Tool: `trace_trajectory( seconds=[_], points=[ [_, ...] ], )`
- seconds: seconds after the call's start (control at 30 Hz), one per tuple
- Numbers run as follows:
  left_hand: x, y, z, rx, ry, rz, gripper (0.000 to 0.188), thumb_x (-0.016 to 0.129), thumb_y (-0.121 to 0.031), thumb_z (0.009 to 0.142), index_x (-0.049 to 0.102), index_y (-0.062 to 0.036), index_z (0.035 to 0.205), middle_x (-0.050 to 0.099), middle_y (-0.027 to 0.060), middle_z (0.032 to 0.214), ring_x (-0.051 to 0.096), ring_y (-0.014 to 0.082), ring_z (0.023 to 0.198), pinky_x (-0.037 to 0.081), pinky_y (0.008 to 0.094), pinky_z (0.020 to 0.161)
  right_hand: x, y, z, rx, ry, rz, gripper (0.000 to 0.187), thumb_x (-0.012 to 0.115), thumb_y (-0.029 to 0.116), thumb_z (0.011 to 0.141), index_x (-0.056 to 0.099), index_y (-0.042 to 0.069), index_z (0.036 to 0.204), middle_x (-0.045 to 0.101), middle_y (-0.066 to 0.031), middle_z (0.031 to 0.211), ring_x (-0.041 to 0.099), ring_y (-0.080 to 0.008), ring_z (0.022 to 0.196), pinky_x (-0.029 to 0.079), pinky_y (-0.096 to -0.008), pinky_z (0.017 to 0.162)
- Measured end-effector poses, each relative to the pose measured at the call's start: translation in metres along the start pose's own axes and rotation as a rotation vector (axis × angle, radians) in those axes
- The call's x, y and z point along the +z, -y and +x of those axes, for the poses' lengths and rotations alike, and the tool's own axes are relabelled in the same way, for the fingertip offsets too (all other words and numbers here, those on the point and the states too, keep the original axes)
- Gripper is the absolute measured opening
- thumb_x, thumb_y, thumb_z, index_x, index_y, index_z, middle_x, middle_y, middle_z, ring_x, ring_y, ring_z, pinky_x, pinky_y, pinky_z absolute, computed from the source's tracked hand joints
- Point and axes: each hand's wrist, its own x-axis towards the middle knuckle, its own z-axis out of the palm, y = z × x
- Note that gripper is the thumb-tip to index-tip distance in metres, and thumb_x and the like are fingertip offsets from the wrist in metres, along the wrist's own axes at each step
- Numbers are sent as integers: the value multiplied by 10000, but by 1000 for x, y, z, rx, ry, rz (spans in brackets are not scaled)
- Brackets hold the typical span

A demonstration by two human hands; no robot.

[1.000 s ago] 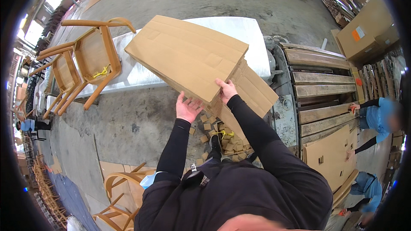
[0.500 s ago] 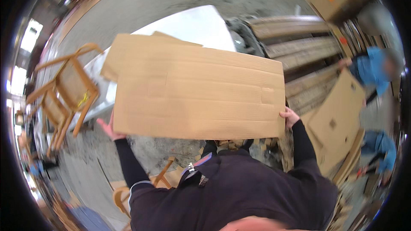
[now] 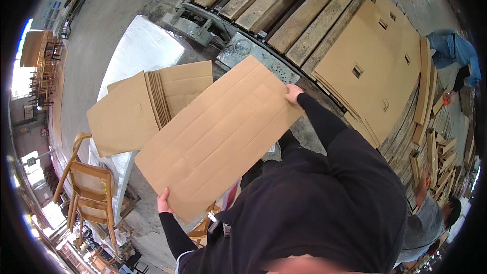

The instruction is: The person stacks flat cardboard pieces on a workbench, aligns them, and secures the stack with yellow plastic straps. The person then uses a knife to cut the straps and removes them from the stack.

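1. Cardboard sheet (image 3: 220, 137) at centre, grasped at seven o'clock by left hand (image 3: 163, 201), at two by right hand (image 3: 294, 94).
2. Seemingly at the carrying step.
3. Probably calling next for level, two-ended support.

We were in a factory workshop or packing hall; bare concrete floor (image 3: 101, 35) spread around us; heavy timber slats (image 3: 264, 0) ran beside metal machinery (image 3: 244, 53); slotted cardboard panels (image 3: 373, 71) lay over them; wooden chairs (image 3: 91, 181) were to our left; a co-worker in grey (image 3: 422, 229) was at the right.
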Motion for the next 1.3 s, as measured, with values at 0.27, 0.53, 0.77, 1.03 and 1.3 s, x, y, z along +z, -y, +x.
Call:
trace_trajectory(
  seconds=[0.27,0.53,0.77,1.03,1.3],
  points=[
    [18,10,-26,180,-210,141,517,736,-45,788,515,6,1253,627,104,1159,610,229,1049,482,364,943,68,69,-29,-278,52,-248,939,599,524,817,222,-31,1474,267,-202,1534,244,-295,1436,155,-520,1161],
    [20,4,-34,225,-75,119,531,726,-38,782,506,20,1261,622,116,1161,621,243,1032,501,371,914,70,70,13,-218,347,-258,1124,700,730,595,432,-77,1330,544,-232,1307,504,-327,1252,131,-535,1157],
    [34,-2,-47,240,-186,140,468,715,-59,802,531,19,1225,640,103,1114,630,230,1001,510,364,897,49,70,30,-208,406,-238,1014,792,713,457,599,-24,1126,628,-204,1180,559,-317,1176,134,-553,1140],
    [36,-8,-45,263,-187,138,509,759,-53,753,536,14,1206,640,99,1094,636,220,963,515,346,871,63,63,29,-327,158,-59,1064,749,700,570,470,6,1327,467,-201,1387,428,-318,1308,153,-612,1119],
    [34,-13,-43,267,-210,149,455,679,-18,800,527,21,1228,638,106,1136,628,230,1016,503,366,901,47,77,31,-248,292,-132,1057,782,661,545,481,-18,1296,581,-226,1232,513,-319,1229,174,-611,1109]
  ],
)
